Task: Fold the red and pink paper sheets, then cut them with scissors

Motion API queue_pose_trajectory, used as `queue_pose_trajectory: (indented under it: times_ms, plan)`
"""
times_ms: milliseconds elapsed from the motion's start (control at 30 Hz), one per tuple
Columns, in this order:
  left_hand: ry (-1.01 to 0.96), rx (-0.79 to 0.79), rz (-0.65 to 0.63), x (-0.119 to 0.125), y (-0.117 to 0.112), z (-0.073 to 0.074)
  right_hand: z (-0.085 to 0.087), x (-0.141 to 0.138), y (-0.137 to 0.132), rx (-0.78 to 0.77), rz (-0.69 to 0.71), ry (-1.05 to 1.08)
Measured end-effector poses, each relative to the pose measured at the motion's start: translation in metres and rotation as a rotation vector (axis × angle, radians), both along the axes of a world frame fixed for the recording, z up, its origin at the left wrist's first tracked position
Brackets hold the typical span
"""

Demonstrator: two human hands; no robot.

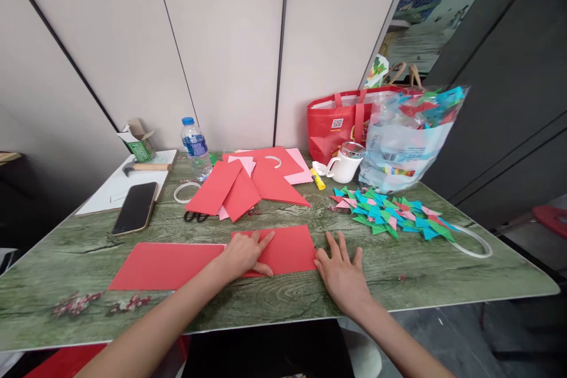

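Observation:
A long red paper sheet [163,266] lies flat on the green wood-pattern table [274,301], its right part folded over into a shorter panel [292,248]. My left hand [243,254] rests flat on that folded panel, fingers stretched out and pressing it down. My right hand [341,269] lies open on the table at the panel's right edge, fingers spread. Neither hand holds anything.
Behind lie more red and pink sheets [248,183], scissors [195,217], a tape ring [186,192], a glue stick [318,179], a white mug [345,164], a water bottle [195,149], a phone [136,208], a hammer [146,168], folded coloured paper pieces [390,215], a plastic bag [407,142] and a red bag [341,124].

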State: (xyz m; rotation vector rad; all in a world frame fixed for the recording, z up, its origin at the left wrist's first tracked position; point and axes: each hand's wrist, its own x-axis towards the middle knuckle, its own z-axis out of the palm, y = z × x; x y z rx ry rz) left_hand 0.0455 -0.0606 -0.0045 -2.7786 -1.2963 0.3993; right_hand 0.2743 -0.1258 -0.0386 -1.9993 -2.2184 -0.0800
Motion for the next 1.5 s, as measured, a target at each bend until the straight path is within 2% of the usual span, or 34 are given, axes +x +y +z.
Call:
queue_pose_trajectory:
  times_ms: [167,267,333,400,600,867,1067,1200,1367,1500]
  plan:
    - [-0.026,-0.034,0.018,0.002,0.001,0.006,0.009,-0.001,0.002,0.068,0.015,-0.004]
    - [-0.039,-0.054,0.011,0.006,0.004,0.010,0.006,-0.012,0.004,0.130,0.198,0.105]
    - [-0.049,-0.066,0.019,0.010,0.005,0.010,0.000,-0.019,0.003,0.114,0.358,0.176]
    - [-0.061,-0.067,0.048,0.015,0.004,0.010,-0.007,-0.025,0.002,0.075,0.421,0.182]
    - [-0.091,-0.040,0.155,0.022,-0.011,0.006,-0.014,-0.026,0.001,0.060,0.416,0.192]
    - [-0.100,0.000,0.193,-0.012,-0.024,0.008,-0.010,-0.025,0.002,0.084,0.409,0.222]
    - [-0.090,-0.010,0.193,-0.032,-0.031,0.013,-0.003,-0.028,0.006,0.008,0.404,0.146]
    - [-0.091,0.014,0.166,-0.044,-0.028,0.010,0.001,-0.027,0.010,0.006,0.429,0.090]
    - [-0.163,0.021,0.130,-0.060,-0.023,0.007,0.008,-0.028,0.013,0.009,0.490,-0.018]
    - [-0.263,-0.035,0.113,-0.065,-0.022,0.008,0.009,-0.028,0.013,0.042,0.528,-0.172]
